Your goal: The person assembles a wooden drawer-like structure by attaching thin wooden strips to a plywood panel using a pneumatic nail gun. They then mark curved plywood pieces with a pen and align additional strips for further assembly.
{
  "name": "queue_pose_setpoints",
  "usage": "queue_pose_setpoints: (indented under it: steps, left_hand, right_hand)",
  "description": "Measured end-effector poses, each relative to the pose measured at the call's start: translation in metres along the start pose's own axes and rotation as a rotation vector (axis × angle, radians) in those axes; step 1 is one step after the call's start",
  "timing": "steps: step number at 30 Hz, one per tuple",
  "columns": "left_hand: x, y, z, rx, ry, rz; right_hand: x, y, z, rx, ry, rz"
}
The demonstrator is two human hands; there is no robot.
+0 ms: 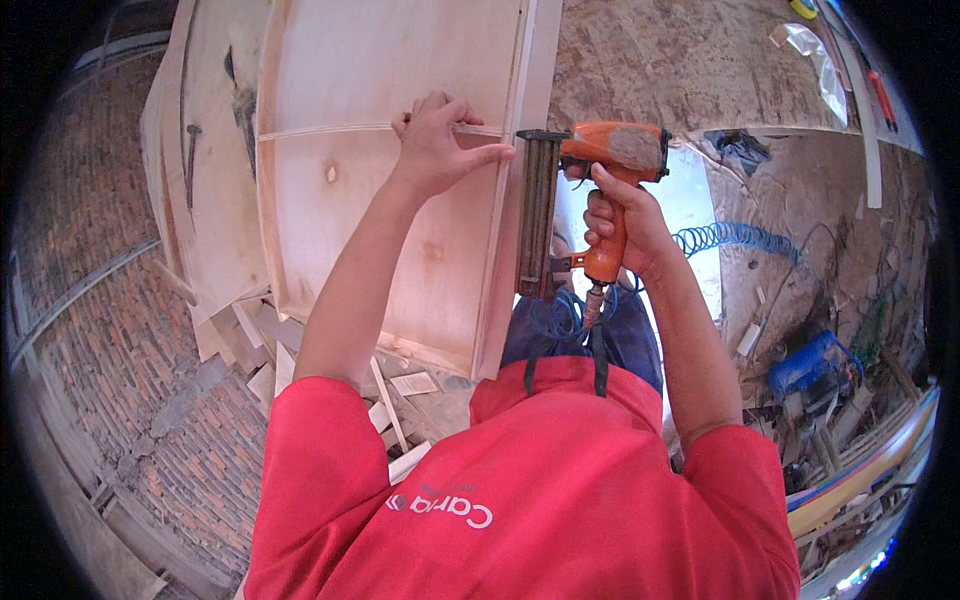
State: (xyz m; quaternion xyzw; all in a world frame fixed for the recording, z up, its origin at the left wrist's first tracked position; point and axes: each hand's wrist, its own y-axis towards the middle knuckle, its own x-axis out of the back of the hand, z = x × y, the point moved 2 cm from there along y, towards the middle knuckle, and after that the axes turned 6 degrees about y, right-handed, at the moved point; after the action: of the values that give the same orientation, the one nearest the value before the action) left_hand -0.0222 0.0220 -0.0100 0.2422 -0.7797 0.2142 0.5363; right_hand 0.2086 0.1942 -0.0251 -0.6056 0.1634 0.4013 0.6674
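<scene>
A shallow box of pale wood (493, 265) lies before me, with a thin wooden divider (335, 130) running across it. My left hand (432, 150) grips the divider near its right end, fingers curled over the far side. Its thumb stretches right to the box's side wall. In my right hand (630, 220) is an orange nail gun (615, 145), held by the handle. The gun's nose is at the box's right side wall, level with the divider; whether it touches cannot be made out. A finger lies near the trigger, partly hidden.
A coiled blue air hose (735, 236) runs right from beneath the gun. Wood offcuts (415, 383) litter the ground near the box. A brick surface (190, 440) spans the left. At right are a blue container (808, 362), white plastic (822, 65) and more scrap.
</scene>
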Motion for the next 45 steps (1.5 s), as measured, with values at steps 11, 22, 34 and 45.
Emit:
queue_pose_setpoints:
  steps: [11,22,34,45]
  left_hand:
    - [0.005,0.001,-0.007,-0.009,0.033,0.007]
    - [0.004,0.002,-0.004,0.012,0.019,0.029]
    - [0.006,0.001,-0.005,0.019,0.024,0.02]
    - [0.003,-0.002,-0.001,0.092,-0.038,0.04]
  right_hand:
    - [0.003,0.004,-0.004,0.021,-0.016,-0.013]
    - [0.014,0.008,0.001,-0.037,0.079,0.047]
    - [0.013,0.01,-0.003,-0.06,0.084,0.046]
    - [0.004,-0.037,0.064,0.112,-0.044,-0.176]
